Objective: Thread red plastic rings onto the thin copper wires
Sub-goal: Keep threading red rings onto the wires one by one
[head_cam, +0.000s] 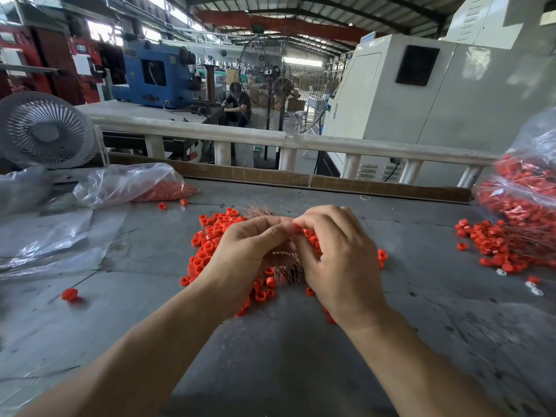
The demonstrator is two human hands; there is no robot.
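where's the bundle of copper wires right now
In the head view the bundle of copper wires lies mid-table on the loose pile of red rings, mostly hidden between the left hand and the right hand.

Small red plastic rings (pixel 210 236) lie in a loose heap on the table, around a bundle of thin copper wires (pixel 285 270).

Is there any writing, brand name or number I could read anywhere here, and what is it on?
None can be read.
Red machines: white panels or labels, too blurred to read.
Blue machine: small plates, too small to read.
White cabinet: no legible marking.
Red rings, copper wires and plastic bags: no print visible.
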